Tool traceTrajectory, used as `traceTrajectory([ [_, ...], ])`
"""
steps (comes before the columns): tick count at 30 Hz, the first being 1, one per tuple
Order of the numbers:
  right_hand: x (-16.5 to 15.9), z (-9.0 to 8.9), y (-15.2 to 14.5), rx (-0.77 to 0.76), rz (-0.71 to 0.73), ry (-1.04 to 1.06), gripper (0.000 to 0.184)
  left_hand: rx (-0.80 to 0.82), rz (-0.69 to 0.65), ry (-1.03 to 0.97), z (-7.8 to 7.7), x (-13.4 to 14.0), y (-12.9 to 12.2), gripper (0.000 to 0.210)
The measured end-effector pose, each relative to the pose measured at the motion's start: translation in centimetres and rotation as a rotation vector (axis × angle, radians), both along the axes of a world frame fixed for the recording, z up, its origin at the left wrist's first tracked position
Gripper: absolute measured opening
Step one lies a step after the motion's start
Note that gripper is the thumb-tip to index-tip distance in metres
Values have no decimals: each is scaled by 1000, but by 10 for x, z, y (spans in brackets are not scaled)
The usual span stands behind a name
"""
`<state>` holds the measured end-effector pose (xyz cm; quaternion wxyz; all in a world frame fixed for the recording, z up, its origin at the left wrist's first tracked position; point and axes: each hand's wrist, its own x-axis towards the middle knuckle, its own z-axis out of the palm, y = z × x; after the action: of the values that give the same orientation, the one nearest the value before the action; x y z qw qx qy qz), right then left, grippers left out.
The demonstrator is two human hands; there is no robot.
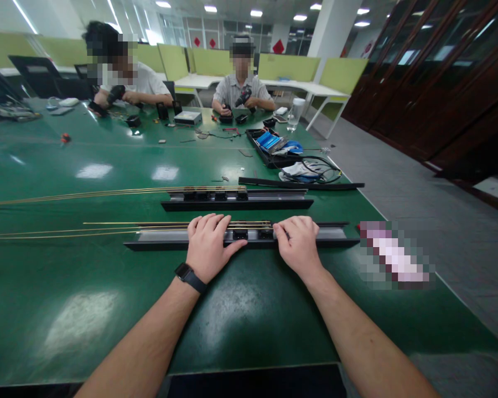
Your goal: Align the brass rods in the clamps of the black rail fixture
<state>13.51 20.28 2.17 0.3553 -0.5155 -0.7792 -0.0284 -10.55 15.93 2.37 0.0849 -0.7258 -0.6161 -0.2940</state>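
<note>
Across a long black channel (332, 235) with a silver inner face lies my left hand (209, 243). Its fingers bend over the far side and its thumb stretches along the near edge. Thin brass-coloured rods (108, 229) run along the channel under that hand and out to the left. Small black blocks (240, 232) sit inside the channel, between my hands. My right hand (299, 240) is closed at the rods' right end, beside a block. A bit of something dark grey shows in its fist, too hidden to name.
Beyond lies a second black channel (236, 204) with blocks and rods. Farther back are a black strip (301, 183), a glove (301, 171), cables and a black tray (268, 160) with blue parts. Two people with power drills sit across the green table (240, 320). A blurred-out item (392, 251) lies right.
</note>
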Motion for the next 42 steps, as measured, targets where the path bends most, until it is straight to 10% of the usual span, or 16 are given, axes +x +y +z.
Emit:
traceTrajectory([
  [42,-5,0,-4,9,8,-13,25,-3,0,-4,1,1,-1,61],
])
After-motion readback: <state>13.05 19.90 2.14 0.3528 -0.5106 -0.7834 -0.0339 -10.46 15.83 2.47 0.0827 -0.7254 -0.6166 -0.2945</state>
